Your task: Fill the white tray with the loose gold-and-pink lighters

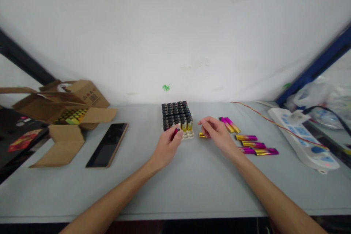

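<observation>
My left hand (168, 143) is closed around a lighter, and only its dark magenta end (175, 131) shows above the fingers. Just in front of that hand stands a white tray (189, 135) packed with upright lighters (175, 112); most show black tops. Along the near side a few gold lighter bodies (187, 125) show, beside several bare slots at the tray's near right corner. My right hand (215, 131) is to the right of the tray with its fingers curled. From under them pokes the gold end of another lighter (202, 135); the rest is hidden.
Several magenta and gold lighters (249, 145) lie to the right, two more (229, 125) behind them. Farther right is a white power strip (304, 140) with a red-yellow wire (263, 116). On the left lie a phone (107, 145) and an opened cardboard box (67, 135) holding lighters.
</observation>
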### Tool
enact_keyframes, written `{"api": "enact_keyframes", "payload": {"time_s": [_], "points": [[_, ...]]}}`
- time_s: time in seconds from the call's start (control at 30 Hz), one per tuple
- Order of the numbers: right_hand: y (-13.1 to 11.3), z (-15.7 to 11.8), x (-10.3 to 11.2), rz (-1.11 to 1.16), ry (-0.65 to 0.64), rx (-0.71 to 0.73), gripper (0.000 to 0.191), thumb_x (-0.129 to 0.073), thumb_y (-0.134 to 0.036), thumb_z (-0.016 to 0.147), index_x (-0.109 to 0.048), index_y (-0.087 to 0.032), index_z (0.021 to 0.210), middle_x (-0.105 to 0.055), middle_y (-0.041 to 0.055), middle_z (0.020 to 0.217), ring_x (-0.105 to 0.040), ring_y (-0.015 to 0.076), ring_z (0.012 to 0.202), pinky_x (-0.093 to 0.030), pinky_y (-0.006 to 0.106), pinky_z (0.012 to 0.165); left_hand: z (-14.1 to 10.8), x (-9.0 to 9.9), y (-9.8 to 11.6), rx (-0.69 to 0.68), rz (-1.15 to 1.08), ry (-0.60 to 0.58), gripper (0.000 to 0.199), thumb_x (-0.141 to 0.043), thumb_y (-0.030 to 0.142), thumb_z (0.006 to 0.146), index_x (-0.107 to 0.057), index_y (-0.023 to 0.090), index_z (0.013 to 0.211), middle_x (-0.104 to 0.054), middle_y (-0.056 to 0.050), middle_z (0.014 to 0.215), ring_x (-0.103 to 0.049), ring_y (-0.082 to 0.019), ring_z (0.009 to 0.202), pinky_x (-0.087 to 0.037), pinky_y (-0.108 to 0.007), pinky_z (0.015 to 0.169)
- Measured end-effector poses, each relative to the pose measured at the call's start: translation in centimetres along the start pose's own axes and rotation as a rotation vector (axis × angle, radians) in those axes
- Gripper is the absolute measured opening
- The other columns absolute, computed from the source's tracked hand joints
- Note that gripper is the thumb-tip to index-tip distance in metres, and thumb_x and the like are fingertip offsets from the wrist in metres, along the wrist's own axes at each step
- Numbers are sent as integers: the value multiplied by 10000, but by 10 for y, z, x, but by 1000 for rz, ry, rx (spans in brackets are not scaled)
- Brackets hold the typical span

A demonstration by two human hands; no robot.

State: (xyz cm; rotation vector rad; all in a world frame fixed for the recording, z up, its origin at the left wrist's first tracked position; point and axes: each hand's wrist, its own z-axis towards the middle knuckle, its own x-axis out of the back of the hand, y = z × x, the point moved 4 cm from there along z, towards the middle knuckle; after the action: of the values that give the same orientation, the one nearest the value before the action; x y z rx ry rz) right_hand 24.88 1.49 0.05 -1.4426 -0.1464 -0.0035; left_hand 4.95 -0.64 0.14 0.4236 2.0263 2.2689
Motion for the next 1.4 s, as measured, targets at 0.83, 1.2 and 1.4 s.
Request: {"api": "enact_keyframes", "payload": {"time_s": [0.83,1.2,1.4], "points": [[-13,-25,-33,-669,-301,442,133,-532,-211,1047,-662,-194,1062,-654,87,1055,-661,219,945,-540,385,894,6,56,51,-378,408,222,418,-439,512,1057,-615,193,853,-578,-21,810,-558,-167,777,-469,-290,750],[-12,-20,-29,-766,-307,415,183,-502,-247,1075,-675,-186,1061,-649,74,1010,-646,207,897,-512,353,851,9,49,53,-594,710,90,174,-725,384,936,-785,224,971,-746,-55,868,-627,-203,840,-511,-350,825],[-13,-25,-33,-766,-338,423,203,-482,-265,1088,-666,-180,1079,-654,86,1028,-660,218,946,-519,371,890,12,56,52,-649,836,35,193,-774,412,898,-790,222,929,-684,-47,843,-562,-212,891,-511,-362,844]]}}
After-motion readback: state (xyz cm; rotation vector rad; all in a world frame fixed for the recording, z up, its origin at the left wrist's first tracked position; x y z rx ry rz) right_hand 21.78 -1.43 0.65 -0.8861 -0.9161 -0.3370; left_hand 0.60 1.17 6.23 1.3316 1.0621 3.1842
